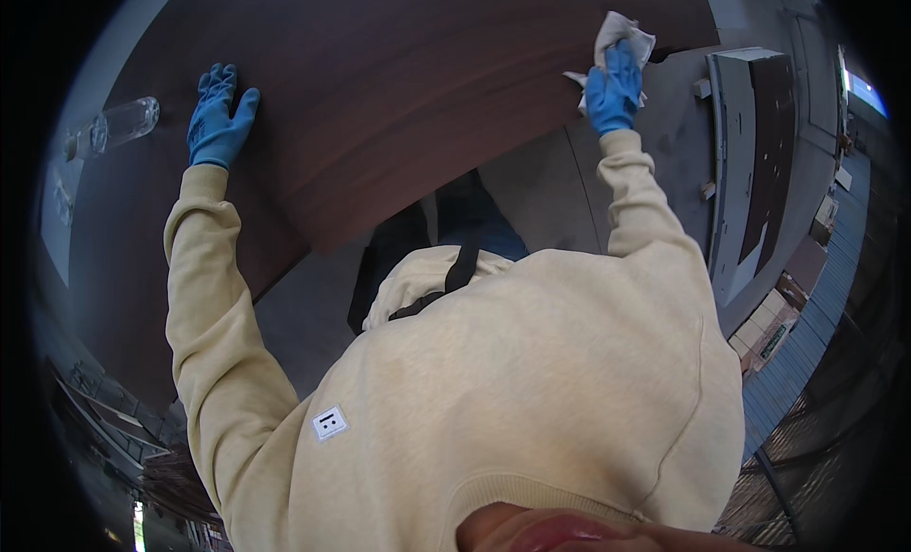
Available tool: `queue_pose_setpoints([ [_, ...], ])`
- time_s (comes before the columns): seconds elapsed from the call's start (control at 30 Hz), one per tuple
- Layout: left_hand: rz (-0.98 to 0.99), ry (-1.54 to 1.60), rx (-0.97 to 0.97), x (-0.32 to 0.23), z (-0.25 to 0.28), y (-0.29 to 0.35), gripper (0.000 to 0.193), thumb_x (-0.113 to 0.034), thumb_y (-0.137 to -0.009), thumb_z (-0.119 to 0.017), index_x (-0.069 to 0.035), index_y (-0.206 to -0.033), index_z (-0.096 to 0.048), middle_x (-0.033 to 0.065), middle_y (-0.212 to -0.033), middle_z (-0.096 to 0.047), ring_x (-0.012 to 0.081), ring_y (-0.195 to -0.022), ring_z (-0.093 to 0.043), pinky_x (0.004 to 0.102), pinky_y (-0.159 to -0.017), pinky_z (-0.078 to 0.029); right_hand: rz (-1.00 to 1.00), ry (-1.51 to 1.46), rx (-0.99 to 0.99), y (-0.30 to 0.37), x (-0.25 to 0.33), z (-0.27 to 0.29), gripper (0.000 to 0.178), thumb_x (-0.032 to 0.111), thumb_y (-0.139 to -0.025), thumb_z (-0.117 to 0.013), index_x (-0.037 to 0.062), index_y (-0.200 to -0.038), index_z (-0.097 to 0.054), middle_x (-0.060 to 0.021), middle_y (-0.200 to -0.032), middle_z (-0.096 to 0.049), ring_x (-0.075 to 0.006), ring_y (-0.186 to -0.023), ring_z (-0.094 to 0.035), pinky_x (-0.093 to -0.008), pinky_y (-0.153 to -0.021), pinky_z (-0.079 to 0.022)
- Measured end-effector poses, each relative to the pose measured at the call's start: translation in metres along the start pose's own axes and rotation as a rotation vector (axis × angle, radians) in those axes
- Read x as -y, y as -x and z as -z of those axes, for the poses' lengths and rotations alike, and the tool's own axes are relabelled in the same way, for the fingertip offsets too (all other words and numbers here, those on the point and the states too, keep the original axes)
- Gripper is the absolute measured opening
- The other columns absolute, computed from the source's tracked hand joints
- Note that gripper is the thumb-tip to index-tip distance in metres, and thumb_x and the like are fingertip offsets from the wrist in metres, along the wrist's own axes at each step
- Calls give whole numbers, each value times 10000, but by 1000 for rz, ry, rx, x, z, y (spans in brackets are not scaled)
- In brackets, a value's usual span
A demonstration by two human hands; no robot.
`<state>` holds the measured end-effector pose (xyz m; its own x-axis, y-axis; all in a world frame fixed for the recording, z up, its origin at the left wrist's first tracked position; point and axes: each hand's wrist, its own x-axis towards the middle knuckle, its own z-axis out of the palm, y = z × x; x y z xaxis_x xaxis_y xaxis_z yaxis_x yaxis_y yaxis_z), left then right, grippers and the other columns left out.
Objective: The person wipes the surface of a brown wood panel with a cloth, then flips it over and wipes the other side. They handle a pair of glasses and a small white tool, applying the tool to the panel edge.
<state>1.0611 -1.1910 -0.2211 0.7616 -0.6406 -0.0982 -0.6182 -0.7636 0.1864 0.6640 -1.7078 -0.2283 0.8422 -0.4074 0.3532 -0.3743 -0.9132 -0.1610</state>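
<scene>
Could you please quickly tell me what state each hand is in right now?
Left hand: open, over the dark brown panel, holding nothing.
Right hand: on the white cloth; whether its grip is closed around it cannot be told.

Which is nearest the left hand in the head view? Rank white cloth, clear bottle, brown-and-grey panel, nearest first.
1. Clear bottle: just left.
2. White cloth: right, under the right hand.
3. Brown-and-grey panel: far right.
</scene>
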Motion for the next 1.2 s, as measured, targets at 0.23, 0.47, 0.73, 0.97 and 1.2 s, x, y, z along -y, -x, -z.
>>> queue_pose_setpoints([
  [0.23, 4, -30, -23, 14, -6, 14, 683, -435, -1027, -643, -71, -1586, -496, 159, -1706, -368, 336, -1612, -270, 425, -1314, -260, 120, -117, 348, 29, 199, 32, 858, 490, -858, -799, -64, -1464, -548, -271, -1543, -509, -429, -1459, -470, -542, -1251, -329],
  [0.47, -1, 48, -17, 15, -2, 11, 686, -380, -1013, -689, -78, -1594, -487, 164, -1708, -363, 335, -1608, -282, 419, -1310, -269, 904, -528, 229, 14, 366, -32, 513, 252, -908, -699, 89, -1393, -661, -147, -1575, -549, -284, -1448, -530, -477, -1262, -366],
  [0.73, -6, 91, -2, 5, -5, 4, 672, -375, -1039, -664, -86, -1611, -462, 142, -1726, -336, 316, -1624, -239, 413, -1323, -230, -16, 44, -106, -122, 52, -49, 315, 335, -926, -719, 47, -1055, -726, -248, -1366, -641, -423, -1274, -606, -530, -1054, -475],
  [0.97, 51, 71, 0, 0, 2, 20, 664, -364, -1047, -655, -91, -1618, -452, 138, -1731, -329, 316, -1625, -238, 412, -1324, -223, 77, -88, 378, 30, 195, 13, 940, 505, -851, -778, -41, -1551, -468, -280, -1670, -367, -447, -1558, -345, -570, -1301, -230],
  [1.2, 39, 53, 12, 6, 4, 18, 661, -365, -1049, -650, -85, -1615, -455, 146, -1730, -329, 325, -1624, -239, 416, -1322, -230, 499, -210, 285, -72, 270, -31, 513, 293, -941, -682, 59, -1396, -638, -175, -1463, -618, -348, -1323, -607, -495, -1225, -405],
])
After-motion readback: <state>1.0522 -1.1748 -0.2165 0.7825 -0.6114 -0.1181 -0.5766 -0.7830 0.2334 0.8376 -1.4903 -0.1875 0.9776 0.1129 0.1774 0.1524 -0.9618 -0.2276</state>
